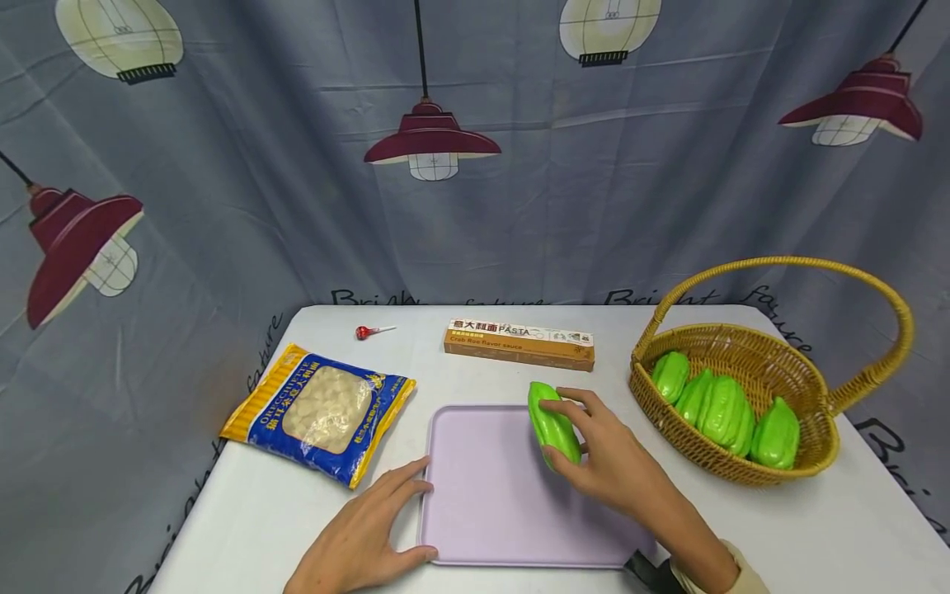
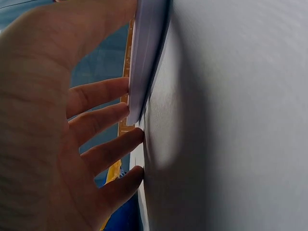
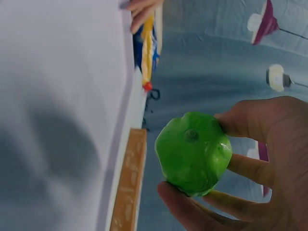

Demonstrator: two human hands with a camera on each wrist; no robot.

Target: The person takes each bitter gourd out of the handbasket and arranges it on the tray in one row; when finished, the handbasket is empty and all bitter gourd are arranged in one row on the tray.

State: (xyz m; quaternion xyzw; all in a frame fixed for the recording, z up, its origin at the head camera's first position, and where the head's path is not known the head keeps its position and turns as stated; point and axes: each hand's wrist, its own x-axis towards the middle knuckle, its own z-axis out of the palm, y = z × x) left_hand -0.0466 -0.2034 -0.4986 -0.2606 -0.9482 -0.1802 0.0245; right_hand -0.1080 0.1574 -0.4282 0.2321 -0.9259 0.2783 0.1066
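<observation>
The right hand (image 1: pixel 612 454) grips a bright green, ridged fruit-like object (image 1: pixel 552 425) above the upper right part of a pale purple tray (image 1: pixel 512 503). In the right wrist view the thumb and fingers of the right hand (image 3: pixel 255 163) curl round the green object (image 3: pixel 192 154), which is held off the tray surface (image 3: pixel 72 96). At the tray's left edge the left hand (image 1: pixel 371 528) rests with spread fingers. Its thumb and some fingertips touch the rim; in the left wrist view the left hand (image 2: pixel 82 125) is beside the tray edge (image 2: pixel 147 53).
A wicker basket (image 1: pixel 675 433) with several green objects (image 1: pixel 723 412) stands on the right. A blue and yellow pasta bag (image 1: pixel 319 412) lies left, a red lollipop (image 1: pixel 363 332) and a brown pasta box (image 1: pixel 519 345) behind. A black object (image 1: pixel 653 571) is by the right wrist.
</observation>
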